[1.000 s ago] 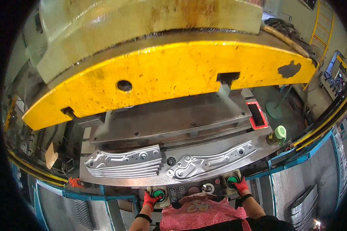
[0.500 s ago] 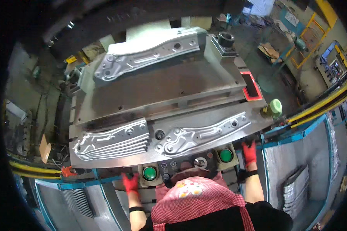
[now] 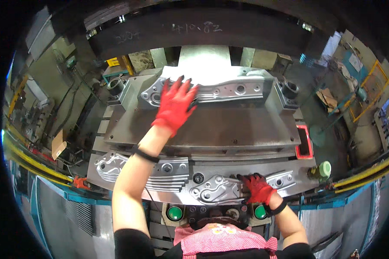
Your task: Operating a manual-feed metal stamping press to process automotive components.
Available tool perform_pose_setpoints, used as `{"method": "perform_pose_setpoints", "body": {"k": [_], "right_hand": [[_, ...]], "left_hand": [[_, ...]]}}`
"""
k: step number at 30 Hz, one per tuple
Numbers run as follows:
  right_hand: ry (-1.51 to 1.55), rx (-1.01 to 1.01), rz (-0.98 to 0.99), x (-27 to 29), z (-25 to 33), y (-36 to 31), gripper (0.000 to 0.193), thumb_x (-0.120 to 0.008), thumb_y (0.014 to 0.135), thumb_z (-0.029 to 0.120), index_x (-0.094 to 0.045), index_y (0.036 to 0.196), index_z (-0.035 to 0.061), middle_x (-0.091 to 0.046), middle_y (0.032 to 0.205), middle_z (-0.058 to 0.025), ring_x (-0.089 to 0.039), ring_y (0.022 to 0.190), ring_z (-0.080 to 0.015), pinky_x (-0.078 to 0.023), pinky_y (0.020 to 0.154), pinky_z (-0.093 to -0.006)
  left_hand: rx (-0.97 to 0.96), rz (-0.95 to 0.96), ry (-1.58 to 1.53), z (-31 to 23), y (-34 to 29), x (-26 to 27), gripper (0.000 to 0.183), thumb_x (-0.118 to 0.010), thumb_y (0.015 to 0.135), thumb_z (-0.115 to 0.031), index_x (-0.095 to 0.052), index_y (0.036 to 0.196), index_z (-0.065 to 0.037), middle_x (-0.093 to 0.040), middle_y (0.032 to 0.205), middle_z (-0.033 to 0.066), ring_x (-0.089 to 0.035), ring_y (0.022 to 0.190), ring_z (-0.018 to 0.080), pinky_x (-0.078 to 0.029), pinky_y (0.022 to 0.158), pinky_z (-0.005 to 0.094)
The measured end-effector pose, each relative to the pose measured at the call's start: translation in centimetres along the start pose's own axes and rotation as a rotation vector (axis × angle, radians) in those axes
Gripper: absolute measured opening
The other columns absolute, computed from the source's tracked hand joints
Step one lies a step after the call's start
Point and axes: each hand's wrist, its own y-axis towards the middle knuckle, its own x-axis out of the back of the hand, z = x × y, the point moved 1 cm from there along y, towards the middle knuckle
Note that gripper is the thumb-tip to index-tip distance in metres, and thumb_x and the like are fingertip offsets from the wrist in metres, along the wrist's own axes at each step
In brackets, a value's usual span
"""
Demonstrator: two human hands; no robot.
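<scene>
My left hand (image 3: 175,108), in a red glove with dark fingertips, reaches out over the left part of a long stamped metal panel (image 3: 241,90) on the press die (image 3: 203,125). Its fingers are stretched and spread across the panel's near side. Closer to me, my right hand (image 3: 258,189), gloved the same way, has its fingers curled over the middle of a single stamped panel (image 3: 216,190) lying on the front ledge. To the left, a stack of similar panels (image 3: 168,169) lies partly behind my left forearm.
Two green push buttons (image 3: 174,213) (image 3: 260,211) flank the control box at the front edge. A green-capped bottle (image 3: 320,170) and a red-framed tray (image 3: 304,142) stand at the right. Guide posts (image 3: 116,86) (image 3: 289,90) rise beside the die. The dark press beam (image 3: 199,34) hangs beyond.
Both hands have left the areas beside the green buttons. The left has moved forward onto the panel on the die, the right onto the single panel on the ledge. The view has shifted.
</scene>
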Motion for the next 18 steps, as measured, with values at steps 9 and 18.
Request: {"method": "perform_pose_setpoints", "body": {"k": [9, 18], "right_hand": [[0.085, 0.027, -0.112, -1.8, -0.4, 0.0, 0.116, -0.082, 0.039, 0.047, -0.031, 0.134, 0.0048, -0.043, 0.126, -0.0193, -0.037, 0.120, -0.0382, -0.023, 0.105, -0.0495], [0.122, 0.034, -0.125, -1.6, -0.2, 0.1, 0.116, -0.082, 0.041, 0.045, -0.029, 0.137, 0.0094, -0.042, 0.125, -0.0190, -0.035, 0.120, -0.0401, -0.024, 0.104, -0.0498]], "left_hand": [[-0.111, 0.171, 0.091, 3.4, 3.4, -1.5, 0.037, -0.067, 0.066, -0.011, -0.061, 0.101, -0.017, -0.061, 0.089, 0.0034, -0.057, 0.088, 0.0253, -0.041, 0.086, 0.0385], [0.043, 0.619, 0.021, 10.2, -16.6, 9.2, 0.043, -0.066, 0.068, -0.009, -0.060, 0.108, -0.024, -0.060, 0.098, -0.0005, -0.056, 0.098, 0.0200, -0.025, 0.106, 0.0470]]}}
